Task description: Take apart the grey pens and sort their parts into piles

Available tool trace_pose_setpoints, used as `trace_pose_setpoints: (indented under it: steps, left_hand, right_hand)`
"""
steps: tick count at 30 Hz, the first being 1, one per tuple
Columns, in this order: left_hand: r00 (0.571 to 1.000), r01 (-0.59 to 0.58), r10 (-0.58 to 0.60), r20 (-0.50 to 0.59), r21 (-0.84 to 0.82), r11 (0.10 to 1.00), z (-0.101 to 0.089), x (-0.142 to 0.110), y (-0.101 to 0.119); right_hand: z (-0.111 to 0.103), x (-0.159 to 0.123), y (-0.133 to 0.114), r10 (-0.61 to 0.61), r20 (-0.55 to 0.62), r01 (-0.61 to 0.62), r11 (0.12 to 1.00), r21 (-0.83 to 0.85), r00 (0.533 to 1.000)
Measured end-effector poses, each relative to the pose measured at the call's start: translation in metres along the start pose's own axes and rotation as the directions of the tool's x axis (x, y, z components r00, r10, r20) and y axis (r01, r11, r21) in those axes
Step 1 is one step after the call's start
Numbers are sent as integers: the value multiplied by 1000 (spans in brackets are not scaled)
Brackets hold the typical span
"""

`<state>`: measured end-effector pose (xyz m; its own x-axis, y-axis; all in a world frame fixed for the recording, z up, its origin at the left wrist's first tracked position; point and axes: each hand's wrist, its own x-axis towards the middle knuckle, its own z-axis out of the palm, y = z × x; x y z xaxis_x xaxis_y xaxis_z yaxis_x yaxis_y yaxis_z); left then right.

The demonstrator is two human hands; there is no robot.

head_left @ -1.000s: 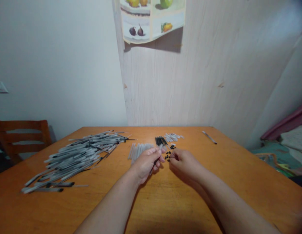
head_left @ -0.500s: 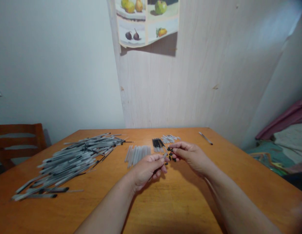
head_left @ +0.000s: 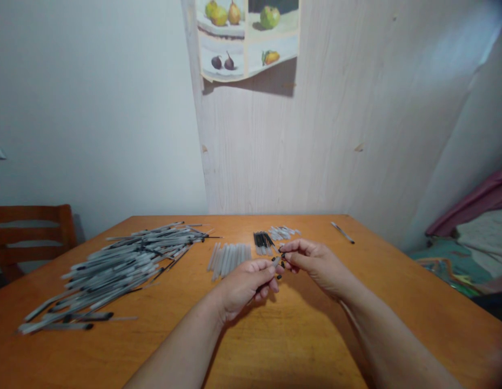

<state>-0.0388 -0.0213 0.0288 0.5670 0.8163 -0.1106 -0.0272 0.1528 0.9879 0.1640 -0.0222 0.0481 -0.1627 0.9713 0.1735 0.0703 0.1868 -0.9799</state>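
Observation:
My left hand is closed around a clear pen barrel whose tip pokes out toward the right. My right hand pinches something small and dark at that tip, fingertips of both hands almost touching. Small black caps lie on the wooden table just under the hands. Behind them sit a row of clear barrels, a bundle of black refills and a small heap of clear pieces.
A large pile of assembled grey pens covers the table's left half. One loose pen lies at the far right edge. A wooden chair stands at left, bedding at right, a fruit poster on the wall.
My right hand rose from the table by the black caps and came up to the barrel tip in my left hand. The view shifted slightly.

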Motion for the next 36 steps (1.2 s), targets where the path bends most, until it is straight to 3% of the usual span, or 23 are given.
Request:
trace_pose_setpoints:
  steps: [36]
  left_hand:
    - [999,26,-26,21,-12,1000,0,2,-3]
  right_hand:
    - [6,-2,-2,-21,33,23,998,-53,999]
